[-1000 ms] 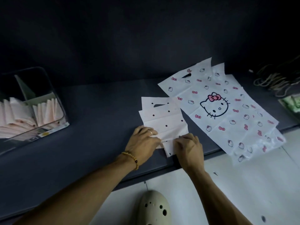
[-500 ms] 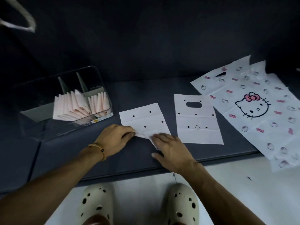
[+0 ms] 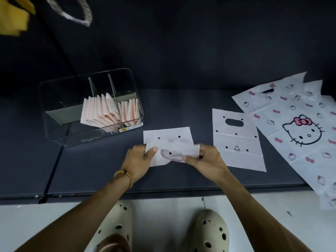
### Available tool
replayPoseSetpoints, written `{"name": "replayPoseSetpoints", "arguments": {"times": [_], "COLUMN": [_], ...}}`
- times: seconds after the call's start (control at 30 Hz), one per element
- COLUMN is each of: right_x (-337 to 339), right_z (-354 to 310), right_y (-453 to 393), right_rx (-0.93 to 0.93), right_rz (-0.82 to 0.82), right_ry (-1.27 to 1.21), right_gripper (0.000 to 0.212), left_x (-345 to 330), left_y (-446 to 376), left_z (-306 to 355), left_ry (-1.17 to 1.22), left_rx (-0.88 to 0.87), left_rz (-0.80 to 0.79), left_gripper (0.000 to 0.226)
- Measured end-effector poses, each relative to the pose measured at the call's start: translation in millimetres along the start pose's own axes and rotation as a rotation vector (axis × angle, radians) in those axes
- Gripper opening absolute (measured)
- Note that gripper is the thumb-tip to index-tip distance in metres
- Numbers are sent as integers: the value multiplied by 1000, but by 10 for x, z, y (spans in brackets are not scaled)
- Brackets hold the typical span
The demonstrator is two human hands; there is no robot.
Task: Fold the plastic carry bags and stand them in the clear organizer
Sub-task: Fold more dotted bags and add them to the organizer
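since half a second ago, the near edge of the small dotted bag (image 3: 168,142) has been lifted off the desk (image 3: 91,170) and brought up over its far half, where before it was pressed flat under both hands. the lifted flap is pinched at its left end by the left hand (image 3: 139,160) and at its right end by the right hand (image 3: 207,159), thumbs on top and fingers curled beneath; fingertips are seen dimly through the thin film. the bag is white and translucent, printed with small black dots, and its far half lies flat on the desk between the clear organizer (image 3: 91,106) and a second flat bag (image 3: 238,142). that second bag is white, creased across, with an oval handle cutout, dots and a small triangle mark. the organizer is split by dividers; folded pale pink bags (image 3: 101,111) are stood upright in its middle and right compartments. larger cat-print bags (image 3: 294,124) are spread at the right, hanging over the desk's front edge. the desk is dark grey, backed by a dark wall; a pale floor and cream perforated clogs (image 3: 209,231) are seen below.
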State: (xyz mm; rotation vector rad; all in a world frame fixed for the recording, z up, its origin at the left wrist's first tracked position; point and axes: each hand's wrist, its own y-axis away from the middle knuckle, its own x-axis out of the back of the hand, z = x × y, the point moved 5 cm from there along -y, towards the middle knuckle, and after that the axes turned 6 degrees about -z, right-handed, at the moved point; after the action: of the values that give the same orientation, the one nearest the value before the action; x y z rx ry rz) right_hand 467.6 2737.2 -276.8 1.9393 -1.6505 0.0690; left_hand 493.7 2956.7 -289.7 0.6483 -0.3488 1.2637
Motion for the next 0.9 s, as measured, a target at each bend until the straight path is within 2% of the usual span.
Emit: {"name": "replayPoseSetpoints", "arguments": {"times": [0.03,0.13,0.23,0.3,0.43,0.57,0.73,0.8,0.87,0.9], "right_x": [-20,-21,39,44,-26,21,47,39,33,32], "right_z": [41,72,36,49,49,123,131,129,135,135], "right_y": [-12,-83,-179,-265,-378,-383,-392,-399,-404,-404], "right_rx": [-22,-48,-28,-81,-161,-220,-237,-235,-230,-226], "right_rz": [24,156,241,237,232,308,297,293,292,291], "right_ry": [-35,200,310,370,550,468,428,444,443,437], "right_gripper": [18,10,24,35,40,40,38,38,36,34], "left_x": [4,7,47,53,48,56,49,122,105,39], "left_y": [-33,-145,-236,-269,-318,-395,-438,-353,-190,-105], "left_z": [-8,-2,-12,-34,-35,-47,-2,75,200,237], "left_ry": [-14,-72,-128,-191,-257,-294,-408,-496,-561,-595], "left_rx": [14,36,67,97,129,162,156,54,-210,-356], "left_rz": [11,44,55,32,59,66,98,229,335,331], "left_gripper": [42,51,51,47,37,39,36,27,19,21]}}
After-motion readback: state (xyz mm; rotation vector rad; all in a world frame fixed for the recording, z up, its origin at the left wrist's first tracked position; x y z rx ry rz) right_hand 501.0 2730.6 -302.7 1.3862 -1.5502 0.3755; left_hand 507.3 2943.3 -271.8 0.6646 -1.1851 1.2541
